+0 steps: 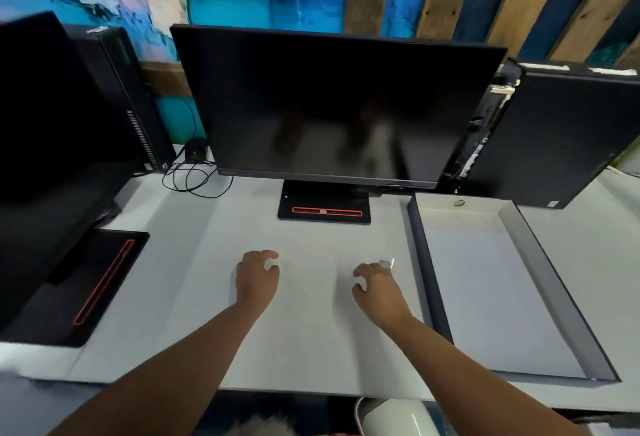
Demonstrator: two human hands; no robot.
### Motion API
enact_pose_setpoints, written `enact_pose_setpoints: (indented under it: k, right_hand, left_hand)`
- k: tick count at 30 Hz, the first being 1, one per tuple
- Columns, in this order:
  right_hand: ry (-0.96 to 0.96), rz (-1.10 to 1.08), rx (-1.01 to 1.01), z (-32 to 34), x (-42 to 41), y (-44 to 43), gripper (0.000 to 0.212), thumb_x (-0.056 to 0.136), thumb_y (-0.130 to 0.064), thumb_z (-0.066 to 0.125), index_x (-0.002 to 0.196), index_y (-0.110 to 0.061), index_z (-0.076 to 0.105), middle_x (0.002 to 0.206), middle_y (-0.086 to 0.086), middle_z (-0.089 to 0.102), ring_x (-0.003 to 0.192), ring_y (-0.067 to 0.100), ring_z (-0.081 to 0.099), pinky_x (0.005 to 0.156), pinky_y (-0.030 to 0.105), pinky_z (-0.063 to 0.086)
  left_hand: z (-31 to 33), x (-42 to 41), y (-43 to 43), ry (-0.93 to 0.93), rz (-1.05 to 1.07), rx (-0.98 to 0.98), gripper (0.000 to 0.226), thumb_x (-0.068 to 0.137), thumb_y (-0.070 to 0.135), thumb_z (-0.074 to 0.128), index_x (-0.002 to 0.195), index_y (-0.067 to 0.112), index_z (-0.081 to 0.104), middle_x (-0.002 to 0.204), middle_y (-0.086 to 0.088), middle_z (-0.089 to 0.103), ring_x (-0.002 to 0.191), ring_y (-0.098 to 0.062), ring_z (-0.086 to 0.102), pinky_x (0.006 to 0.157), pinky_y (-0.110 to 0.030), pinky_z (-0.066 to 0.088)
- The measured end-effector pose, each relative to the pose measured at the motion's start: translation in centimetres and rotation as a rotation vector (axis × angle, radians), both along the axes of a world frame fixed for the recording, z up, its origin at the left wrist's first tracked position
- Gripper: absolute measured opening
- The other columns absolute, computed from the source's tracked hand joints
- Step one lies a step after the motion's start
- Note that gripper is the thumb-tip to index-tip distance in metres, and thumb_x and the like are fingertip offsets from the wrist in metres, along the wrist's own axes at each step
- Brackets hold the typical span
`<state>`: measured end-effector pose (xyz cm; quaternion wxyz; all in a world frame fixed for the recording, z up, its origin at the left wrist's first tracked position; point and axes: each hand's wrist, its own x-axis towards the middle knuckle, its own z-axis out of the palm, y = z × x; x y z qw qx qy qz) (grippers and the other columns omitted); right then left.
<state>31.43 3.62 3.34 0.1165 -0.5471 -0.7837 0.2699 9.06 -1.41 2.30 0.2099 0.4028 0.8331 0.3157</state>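
Note:
My left hand (258, 278) hovers over the white desk (294, 331) in front of the monitor, its fingers loosely curled, with nothing visible in it. My right hand (375, 285) is a little to the right, also with curled fingers. A small pale, translucent piece (387, 262) sticks out at its fingertips and looks pinched there; it is blurred and I cannot make out what it is. Both forearms reach in from the bottom of the view.
A dark monitor (332, 106) on a black stand (323, 212) faces me. A shallow open box lid (540, 262) lies to the right. Black computer towers stand at the right (561, 138) and back left (131, 89). A second monitor base (86, 283) and loose cables (194, 176) sit left.

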Motion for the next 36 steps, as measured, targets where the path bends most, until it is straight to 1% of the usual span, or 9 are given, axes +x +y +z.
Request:
enact_pose_setpoints:
  k: [7,10,17,22,24,26,30,33,36]
  right_hand:
    - [-0.054,-0.076,-0.093,-2.5,-2.7,-0.4,0.035,0.085,-0.012,0.053,0.119,-0.005,0.057,0.116,0.01,0.059,0.108,0.026,0.053,0.08,0.024,0.039]
    - [-0.068,-0.123,-0.066,-3.4,-3.2,-0.5,0.031,0.081,-0.009,0.053,0.109,0.002,0.058,0.099,0.013,0.059,0.089,0.024,0.047,0.074,0.023,0.029]
    - [-0.097,-0.165,-0.031,-3.6,-3.8,-0.5,0.028,0.084,-0.008,0.053,0.11,-0.006,0.064,0.107,0.009,0.062,0.103,0.028,0.055,0.074,0.025,0.037]
    - [-0.145,-0.188,-0.039,-2.9,-4.7,0.1,0.016,0.085,-0.01,0.05,0.089,-0.008,0.065,0.092,0.004,0.06,0.092,0.026,0.056,0.064,0.028,0.042]
    - [-0.165,-0.214,-0.096,-2.4,-5.2,1.0,0.018,0.085,-0.011,0.047,0.069,-0.016,0.054,0.074,-0.001,0.053,0.079,0.026,0.053,0.058,0.027,0.039]
    - [-0.2,-0.234,-0.135,-1.9,-5.6,2.0,0.015,0.084,-0.012,0.045,0.073,-0.009,0.053,0.072,0.005,0.057,0.074,0.029,0.055,0.059,0.029,0.043]
    - [-0.124,-0.233,-0.103,-1.9,-6.3,3.0,0.024,0.085,-0.009,0.047,0.102,-0.006,0.065,0.097,0.01,0.068,0.091,0.028,0.062,0.07,0.03,0.046]
    - [-0.047,-0.166,-0.087,-2.0,-6.7,3.6,0.029,0.087,-0.009,0.051,0.114,-0.01,0.065,0.11,0.008,0.065,0.101,0.022,0.06,0.073,0.022,0.039]
    - [0.011,-0.17,-0.079,-1.9,-6.7,4.4,0.031,0.089,-0.01,0.052,0.118,-0.009,0.063,0.12,0.009,0.062,0.11,0.022,0.058,0.083,0.023,0.042]
  left_hand:
    - [-2.1,-5.0,-0.7,-0.106,-0.071,-0.075,0.064,0.084,0.02,0.066,0.142,0.015,0.04,0.144,-0.007,0.041,0.134,-0.022,0.038,0.11,-0.034,0.032]
    - [-2.6,-6.2,-0.9,-0.082,-0.154,-0.088,0.071,0.083,0.021,0.066,0.146,0.014,0.033,0.15,-0.004,0.035,0.139,-0.021,0.031,0.114,-0.032,0.025]
    - [-4.0,-7.4,-1.0,-0.064,-0.301,-0.125,0.076,0.084,0.029,0.064,0.149,0.02,0.026,0.155,0.002,0.026,0.143,-0.017,0.02,0.117,-0.029,0.018]
    - [-4.3,-6.8,0.0,0.016,-0.422,-0.147,0.078,0.089,0.035,0.058,0.152,0.02,0.015,0.159,0.002,0.012,0.147,-0.018,0.006,0.12,-0.03,0.003]
    - [-4.0,-6.4,0.4,-0.011,-0.447,-0.154,0.073,0.092,0.033,0.056,0.152,0.019,0.015,0.159,0.003,0.012,0.147,-0.017,0.004,0.119,-0.029,0.001]
    - [-4.0,-6.3,1.0,-0.055,-0.423,-0.126,0.066,0.093,0.031,0.055,0.15,0.018,0.024,0.157,0.002,0.021,0.146,-0.018,0.012,0.119,-0.029,0.009]
    - [-3.9,-6.6,2.0,-0.07,-0.37,-0.056,0.045,0.094,0.023,0.053,0.138,0.019,0.045,0.134,-0.001,0.052,0.124,-0.019,0.045,0.108,-0.029,0.034]
    - [-3.0,-6.9,2.9,-0.182,-0.346,-0.036,0.038,0.095,0.019,0.051,0.133,0.021,0.049,0.123,0.0,0.055,0.104,-0.013,0.054,0.095,-0.024,0.042]
    - [-2.5,-8.0,5.0,-0.202,-0.344,-0.026,0.036,0.095,0.015,0.051,0.131,0.019,0.051,0.119,-0.002,0.055,0.095,-0.013,0.053,0.089,-0.022,0.042]
